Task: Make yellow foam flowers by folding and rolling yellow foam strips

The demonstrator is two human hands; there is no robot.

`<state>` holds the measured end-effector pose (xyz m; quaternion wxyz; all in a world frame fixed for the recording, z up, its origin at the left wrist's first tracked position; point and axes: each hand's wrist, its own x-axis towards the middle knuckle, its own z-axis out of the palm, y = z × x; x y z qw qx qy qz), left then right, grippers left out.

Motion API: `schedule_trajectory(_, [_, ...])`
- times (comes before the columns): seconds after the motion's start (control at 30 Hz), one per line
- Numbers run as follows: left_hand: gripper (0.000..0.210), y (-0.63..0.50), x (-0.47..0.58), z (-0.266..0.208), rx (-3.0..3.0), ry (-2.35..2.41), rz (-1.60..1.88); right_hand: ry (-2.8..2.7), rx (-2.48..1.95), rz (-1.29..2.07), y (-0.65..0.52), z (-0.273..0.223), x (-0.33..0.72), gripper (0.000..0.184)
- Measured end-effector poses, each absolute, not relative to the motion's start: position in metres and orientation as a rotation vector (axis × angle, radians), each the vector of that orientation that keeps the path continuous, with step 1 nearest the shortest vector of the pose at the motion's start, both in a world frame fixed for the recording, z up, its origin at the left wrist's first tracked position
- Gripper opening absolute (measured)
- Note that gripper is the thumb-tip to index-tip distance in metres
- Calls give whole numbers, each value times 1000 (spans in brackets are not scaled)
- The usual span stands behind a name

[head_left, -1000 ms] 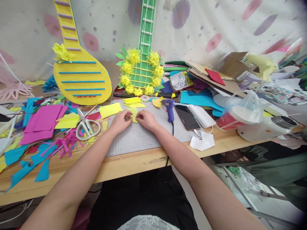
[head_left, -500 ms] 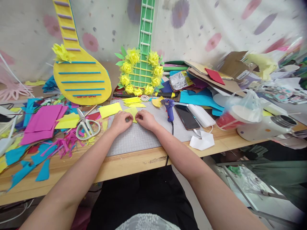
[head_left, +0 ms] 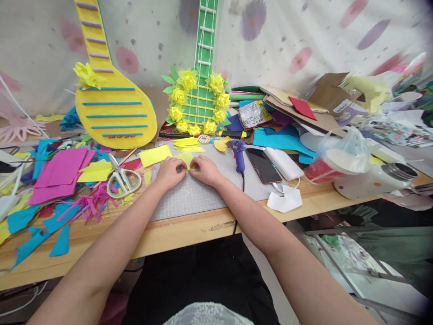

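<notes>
L hand (head_left: pixel 171 172) has thumb & index curled into a near-closed ring, tips almost meeting at the left near edge of a small yellow paper pc (head_left: pixel 187 158); R hand (head_left: pixel 204 169) mirrors it at the right near edge, thumb & index drawn together, other fingers folded in. Both look to be pinching the pc, tho the exact contact is too small to make out. Pc lies btwn the two sets of fingertips, most of it showing just to their far side, over the grey cutting mat (head_left: pixel 189 196). Just far of it, a few yellow strips (head_left: pixel 187 142); left, near L hand, a yellow sheet (head_left: pixel 154 155), then pale-handled scissors (head_left: pixel 122 180), blades pointing far. Right of R hand: purple glue gun (head_left: pixel 238 155), then dark-screened phone (head_left: pixel 263 166) beside a white block w/ cable (head_left: pixel 284 163). Containers, right side of table: red/white cup (head_left: pixel 321 169) w/ a clear plastic bag (head_left: pixel 348 144) about it, contents hidden; next to it, a white dotted jar (head_left: pixel 358 185), tipped over, open mouth to right, can't tell what's inside. Far side, upright: yellow guitar-shaped cutout (head_left: pixel 115 109) & green cutout (head_left: pixel 209 54) w/ yellow flowers round its body.
</notes>
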<state>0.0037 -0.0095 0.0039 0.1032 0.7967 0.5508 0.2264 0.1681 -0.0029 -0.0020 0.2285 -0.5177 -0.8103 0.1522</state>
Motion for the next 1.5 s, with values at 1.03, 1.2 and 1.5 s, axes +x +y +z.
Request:
schedule_trajectory(1.03, [23,-8,2,2,2259,1802,563,-2407,-1327,487,-2,4,177,20])
schedule_trajectory(1.2, [31,-8,0,0,2277,1782,602,-2417,-1330,484,-1,4,177,20])
schedule_trajectory(1.5, [15,-11,2,3,2302,1790,630,-2407,-1330,494,-2,4,177,20])
